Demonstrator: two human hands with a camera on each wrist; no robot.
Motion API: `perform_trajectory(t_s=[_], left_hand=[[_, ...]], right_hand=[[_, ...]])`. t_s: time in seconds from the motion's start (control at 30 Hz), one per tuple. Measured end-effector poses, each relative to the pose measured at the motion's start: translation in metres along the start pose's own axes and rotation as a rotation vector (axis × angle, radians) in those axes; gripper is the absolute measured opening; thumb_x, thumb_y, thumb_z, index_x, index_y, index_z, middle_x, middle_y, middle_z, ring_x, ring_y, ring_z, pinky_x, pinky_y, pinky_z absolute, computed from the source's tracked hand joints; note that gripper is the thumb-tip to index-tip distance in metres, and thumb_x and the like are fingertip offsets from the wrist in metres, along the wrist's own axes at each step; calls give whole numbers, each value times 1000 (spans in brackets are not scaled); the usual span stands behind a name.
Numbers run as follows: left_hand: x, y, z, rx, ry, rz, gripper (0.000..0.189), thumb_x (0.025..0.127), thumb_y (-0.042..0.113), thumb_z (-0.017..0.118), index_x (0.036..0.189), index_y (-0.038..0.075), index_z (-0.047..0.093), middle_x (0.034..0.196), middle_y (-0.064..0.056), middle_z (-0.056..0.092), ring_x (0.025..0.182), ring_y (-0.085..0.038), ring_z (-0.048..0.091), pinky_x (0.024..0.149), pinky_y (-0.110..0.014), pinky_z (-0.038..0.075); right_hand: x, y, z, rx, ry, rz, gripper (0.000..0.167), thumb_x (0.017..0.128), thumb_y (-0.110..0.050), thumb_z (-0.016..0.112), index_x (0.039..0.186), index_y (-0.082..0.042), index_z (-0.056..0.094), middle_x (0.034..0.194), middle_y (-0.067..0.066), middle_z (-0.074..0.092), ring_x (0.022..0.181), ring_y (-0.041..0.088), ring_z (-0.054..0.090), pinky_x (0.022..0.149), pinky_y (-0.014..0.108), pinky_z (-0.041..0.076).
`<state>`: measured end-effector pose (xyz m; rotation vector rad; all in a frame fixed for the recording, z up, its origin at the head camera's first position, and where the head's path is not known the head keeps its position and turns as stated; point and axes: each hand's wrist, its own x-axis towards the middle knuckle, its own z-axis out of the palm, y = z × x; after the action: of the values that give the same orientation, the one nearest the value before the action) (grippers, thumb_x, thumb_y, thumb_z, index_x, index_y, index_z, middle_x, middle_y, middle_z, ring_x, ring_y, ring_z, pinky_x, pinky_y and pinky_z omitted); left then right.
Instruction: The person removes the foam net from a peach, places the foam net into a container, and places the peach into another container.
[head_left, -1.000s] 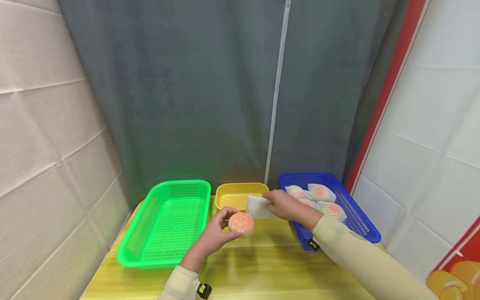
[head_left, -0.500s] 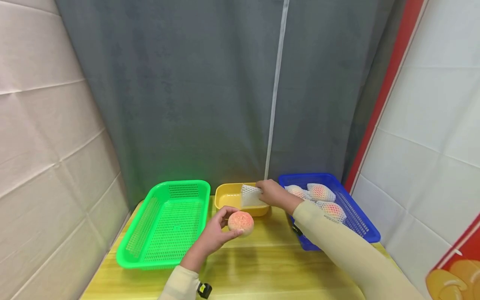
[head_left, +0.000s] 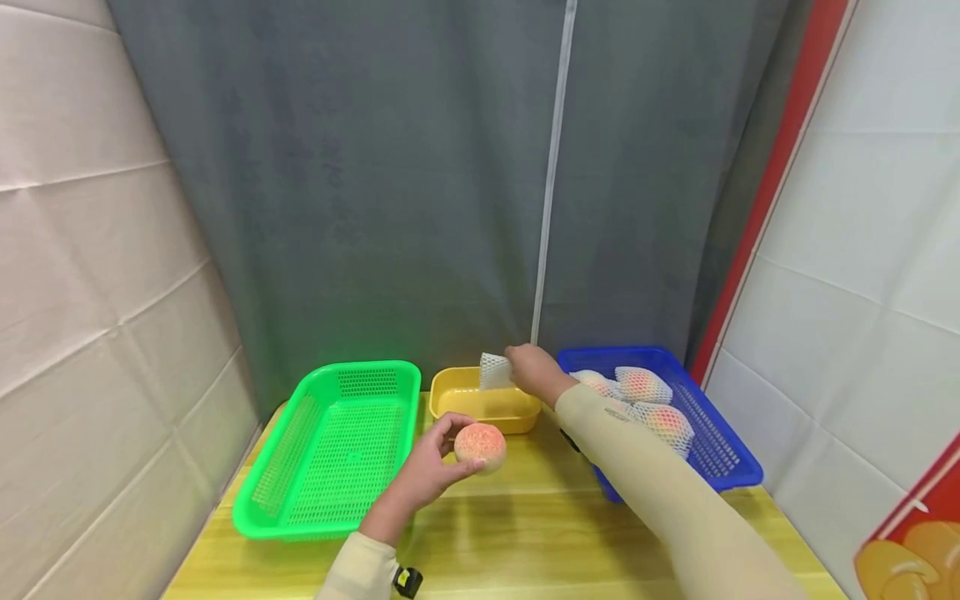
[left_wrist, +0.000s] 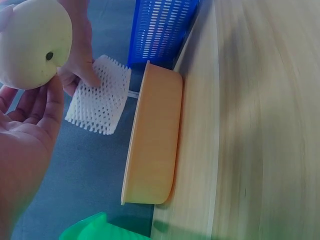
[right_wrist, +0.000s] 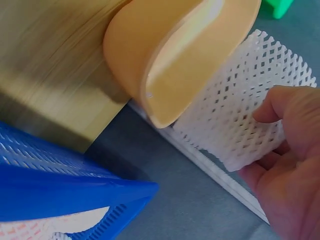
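Holds round pink-and-cream peach (head_left: 481,444) in left hand (head_left: 430,470), gripped between thumb and fingers — up above yellow wood-grain table (head_left: 525,537), just in front of shallow yellow plastic tray (head_left: 497,410). Shows pale underside with small dark spot (left_wrist: 49,56) in left wrist view.

Pinches flattened white foam-net wrap (head_left: 493,372) between thumb and fingers of right hand (head_left: 534,372). Hangs over right part of tray in head view, near back rim — can't tell whether touching it. Sits apart from peach.

Has bright-green rectangular perforated plastic basket (head_left: 347,454) left of tray, just beside it. Has deep-blue perforated plastic basket (head_left: 714,442) on right, partly hidden by cream right sleeve (head_left: 645,467). Contains at least four netted pink-and-cream peaches (head_left: 643,386); can't count exactly past forearm. Rests both baskets and tray on table.

Wears small black device (head_left: 408,582) at left wrist. Backed by dark grey curtain (head_left: 360,208) with one pale vertical strip (head_left: 552,167); flanked by pale creased wall covering (head_left: 82,258) on left, white on right.
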<state>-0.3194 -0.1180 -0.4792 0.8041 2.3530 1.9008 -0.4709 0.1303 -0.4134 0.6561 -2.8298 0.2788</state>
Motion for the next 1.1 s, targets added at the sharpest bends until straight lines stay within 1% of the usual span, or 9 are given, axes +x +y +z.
perform_trajectory(t_s=[0.17,0.3,0.43,0.6,0.7,0.8,0.9,1.03,1.1], left_hand=[[1,-1,0,-1,-4,6,57,93,13,90,141,9,61,137,-11,67,126,-29,66,102,-30,56],[1,-3,-1,3,-3,12,56,93,14,90,141,9,61,137,-12,67,125,-28,67,102,-31,56],[2,-7,-2,16,-2,10,56,94,17,91,141,11,61,137,-11,67,124,-27,67,102,-33,56],[1,-8,-3,37,1,12,56,94,21,91,140,14,62,135,-6,68,121,-24,68,102,-34,56],[1,-9,-2,38,1,20,56,94,22,91,141,14,62,135,-4,68,120,-24,68,102,-35,57],[1,-9,-3,42,0,19,56,94,22,91,141,14,62,136,-5,68,121,-24,68,103,-35,57],[1,-10,-3,44,-1,4,56,94,21,91,142,15,62,137,-4,68,121,-24,69,102,-34,57],[0,-10,-3,37,4,-8,55,94,20,91,141,13,62,137,-6,67,121,-25,68,101,-33,57],[0,-9,-4,35,8,-8,55,94,19,91,141,12,62,136,-7,67,121,-25,68,101,-33,57]], right_hand=[[10,5,11,-37,-4,11,10,98,1,72,105,-5,70,95,13,75,91,34,75,87,49,63],[15,8,19,-52,28,12,15,98,1,74,112,-3,71,100,16,76,94,35,76,90,50,64],[16,13,28,-69,57,19,19,99,2,72,118,0,71,106,18,77,98,37,76,92,52,63],[17,19,45,-116,31,28,20,104,2,67,123,1,71,113,21,75,99,39,76,93,52,64],[16,22,55,-162,29,5,18,107,4,62,122,1,71,114,22,75,99,39,76,92,52,64],[16,22,64,-192,24,-15,17,106,7,62,119,1,71,113,22,74,99,39,76,92,51,64],[17,20,71,-210,9,-25,19,106,9,63,120,0,72,112,21,74,102,38,75,94,51,64],[16,16,76,-211,20,-43,19,104,10,64,119,1,72,110,21,74,101,39,74,94,51,64],[15,15,78,-209,20,-57,17,103,10,65,115,1,73,107,21,74,98,39,75,93,52,64]])
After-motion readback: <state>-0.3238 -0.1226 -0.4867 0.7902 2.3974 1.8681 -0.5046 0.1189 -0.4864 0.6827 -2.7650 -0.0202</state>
